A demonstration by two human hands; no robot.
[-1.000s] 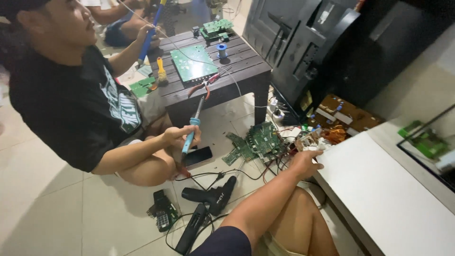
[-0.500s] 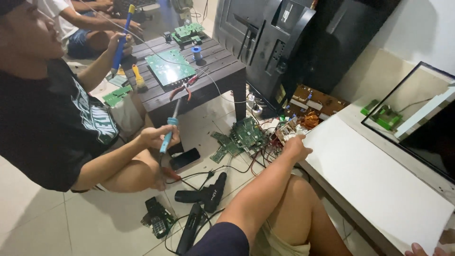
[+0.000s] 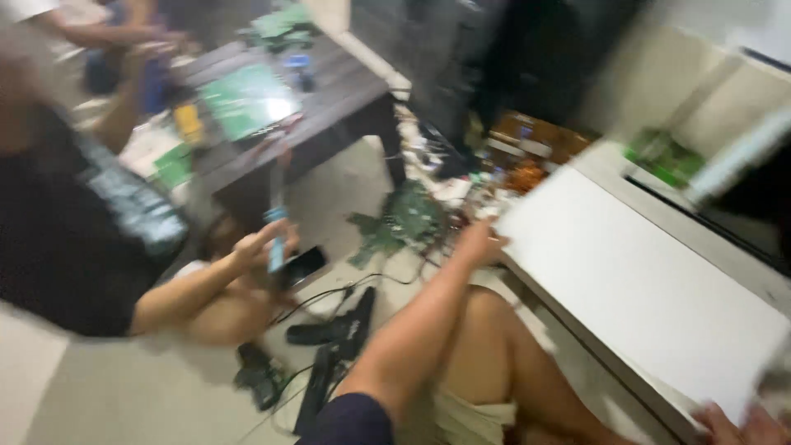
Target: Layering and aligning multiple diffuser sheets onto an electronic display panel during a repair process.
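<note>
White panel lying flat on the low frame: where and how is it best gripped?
Probably by its two short ends. The white panel lies flat and wide; the left hand touches its far corner and the right hand is at its near corner. Come in from the sides, since the top face offers nothing to grip.

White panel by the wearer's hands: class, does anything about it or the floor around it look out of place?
The white panel looks flat and unmarked. What stands out is the floor: green circuit boards, black cables and loose parts lie scattered beside the left hand. Blur hides finer damage.

single head view, looking steeply down, near, blurred floor clutter
</note>
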